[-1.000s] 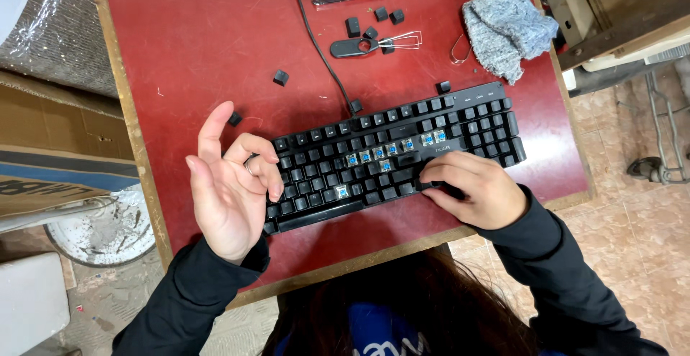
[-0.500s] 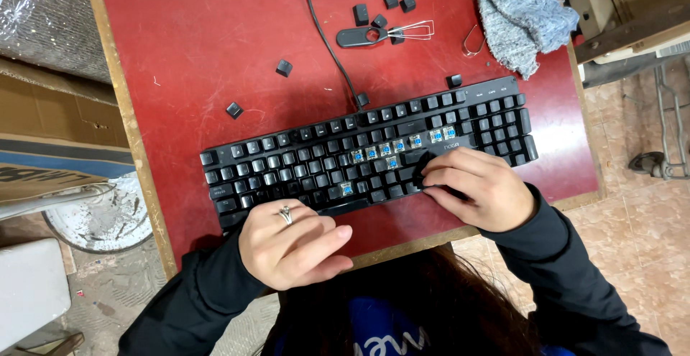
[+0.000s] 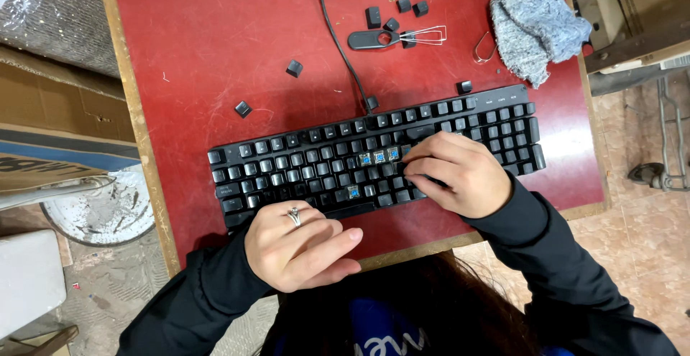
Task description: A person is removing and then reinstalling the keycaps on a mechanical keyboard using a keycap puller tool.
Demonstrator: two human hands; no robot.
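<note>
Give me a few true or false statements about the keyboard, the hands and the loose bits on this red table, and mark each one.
1. The right hand rests on the black keyboard. True.
2. Every switch on the keyboard wears its keycap. False: several blue switches stand bare beside the right hand.
3. The left hand wears a ring. True.
4. The keycap puller is in the left hand. False: it lies on the red table, above the keyboard, beside loose keycaps.
5. A grey cloth lies near the table's top right corner. True.
</note>
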